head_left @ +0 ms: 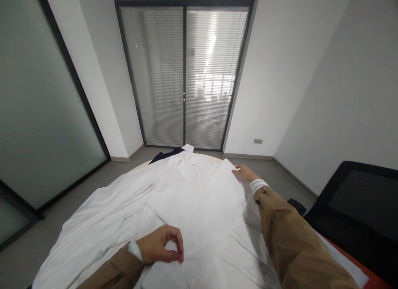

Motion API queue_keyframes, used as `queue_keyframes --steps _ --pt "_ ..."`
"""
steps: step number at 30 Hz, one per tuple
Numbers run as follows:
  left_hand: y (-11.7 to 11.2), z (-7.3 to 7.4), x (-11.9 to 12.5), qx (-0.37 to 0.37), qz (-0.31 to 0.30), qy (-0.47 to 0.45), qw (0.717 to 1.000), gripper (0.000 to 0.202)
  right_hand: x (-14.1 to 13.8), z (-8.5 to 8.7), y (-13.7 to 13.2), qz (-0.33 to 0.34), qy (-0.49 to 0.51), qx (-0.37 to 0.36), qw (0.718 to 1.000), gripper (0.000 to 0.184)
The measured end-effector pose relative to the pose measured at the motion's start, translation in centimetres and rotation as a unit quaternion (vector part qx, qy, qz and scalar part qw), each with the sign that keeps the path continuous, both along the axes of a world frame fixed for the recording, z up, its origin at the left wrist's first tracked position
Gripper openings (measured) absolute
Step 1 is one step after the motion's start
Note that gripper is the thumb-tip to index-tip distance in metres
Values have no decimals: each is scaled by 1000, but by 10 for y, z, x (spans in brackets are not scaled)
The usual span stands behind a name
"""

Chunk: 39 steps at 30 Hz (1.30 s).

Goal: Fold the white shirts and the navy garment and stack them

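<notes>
A white coat [199, 197] lies spread over the round table [207, 156], with wrinkles and loose folds across its left side. At its far right edge, my right hand [246, 173] pinches a corner of the cloth, the arm stretched forward. Nearer to me, my left hand [161, 244] rests low over the front part of the coat. Its thumb and fingers curl together in a pinch at the fabric; how much cloth is between them is hard to see.
Dark blue cloth [164, 155] lies at the table's far edge, partly under the coat. A black mesh chair [357, 214] stands close on the right, beside a red-orange surface [348, 256]. Glass doors with blinds [185, 77] are ahead, and a frosted glass panel [46, 94] is left.
</notes>
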<state>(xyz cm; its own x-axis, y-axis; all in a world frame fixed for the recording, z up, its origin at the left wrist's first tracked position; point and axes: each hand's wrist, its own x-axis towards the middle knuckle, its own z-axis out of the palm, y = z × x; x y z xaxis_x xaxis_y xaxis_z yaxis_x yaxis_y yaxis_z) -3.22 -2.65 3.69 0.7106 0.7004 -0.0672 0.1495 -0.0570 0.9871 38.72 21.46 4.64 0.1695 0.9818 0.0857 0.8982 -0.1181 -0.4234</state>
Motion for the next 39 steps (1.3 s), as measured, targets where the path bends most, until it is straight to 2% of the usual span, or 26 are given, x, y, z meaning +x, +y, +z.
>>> queue_keyframes --steps 5,8,11,13,15,16,19,20,22,24,28,30,33,36,39 --pt "1 -3 -2 33 13 -5 999 18 4 -1 -24 -36 -25 29 999 38" --pt "2 -6 -1 64 40 8 997 24 6 -1 -37 -44 -35 13 998 41" --pt "1 -10 0 92 67 65 991 30 9 0 -53 -48 -58 9 997 38" --pt "0 -9 1 119 106 116 980 31 10 0 -64 -56 -80 16 995 40" --pt "2 -5 -1 179 186 163 952 28 10 0 -74 -48 -92 11 995 41" --pt "5 -3 -4 223 237 185 927 27 10 -1 -79 -39 -93 5 995 40" --pt "20 0 -18 352 380 246 819 29 13 -3 -93 -33 -86 9 996 36" --pt "26 0 -24 368 413 271 788 31 14 -3 -97 -40 -81 21 996 36" --pt "40 -4 -36 372 421 311 767 33 18 -4 -105 -51 -62 34 996 35" --pt "51 -8 -45 362 424 324 765 35 22 -4 -113 -48 -43 28 998 33" --pt "67 -11 -55 310 422 255 813 34 26 -6 -127 -45 -35 26 998 31" --pt "72 -10 -58 284 443 228 819 33 26 -8 -133 -61 -34 35 997 33" --pt "76 -9 -61 277 449 227 818 35 24 -7 -140 -81 -10 23 996 41" --pt "69 -6 -61 285 436 232 821 36 26 0 -149 -98 24 5 995 51" --pt "45 4 -55 318 441 285 790 40 35 11 -162 -96 52 -47 993 56"
